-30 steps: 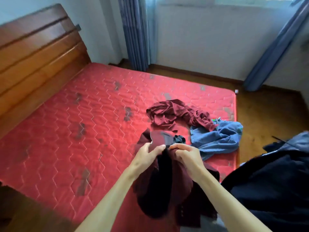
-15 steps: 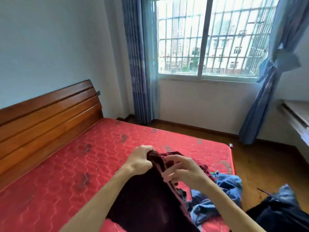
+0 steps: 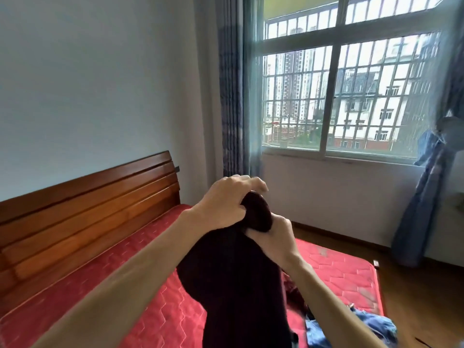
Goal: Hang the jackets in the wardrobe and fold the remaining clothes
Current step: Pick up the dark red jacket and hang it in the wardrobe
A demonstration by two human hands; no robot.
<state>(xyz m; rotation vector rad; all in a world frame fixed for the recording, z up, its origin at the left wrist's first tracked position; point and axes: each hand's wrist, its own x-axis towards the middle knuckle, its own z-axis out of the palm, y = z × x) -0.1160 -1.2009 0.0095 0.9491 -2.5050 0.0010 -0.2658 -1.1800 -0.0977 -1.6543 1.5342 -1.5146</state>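
Vertically, dark garment (image 3: 238, 285) hangs, hands (image 3: 221, 204) (image 3: 273, 234) gripping top

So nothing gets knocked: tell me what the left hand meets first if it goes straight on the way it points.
The left hand grips the bunched top of the dark garment, so that comes first. Beyond it the way looks free, probably up to the wall under the window; depth unclear.

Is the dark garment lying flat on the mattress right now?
No, the left hand and right hand grip the dark garment, holding it up over the mattress.
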